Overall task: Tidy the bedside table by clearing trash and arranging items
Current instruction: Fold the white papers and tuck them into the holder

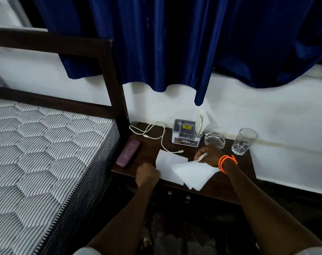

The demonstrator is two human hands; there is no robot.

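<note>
The white tissue sheets lie at the desk's front edge, six o'clock from the organizer. They look light, limp, tearable: best pinched at corners. Left hand grips one edge; right hand pinches another.

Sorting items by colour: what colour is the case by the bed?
Purple, the case, clearest in the head view.
</note>
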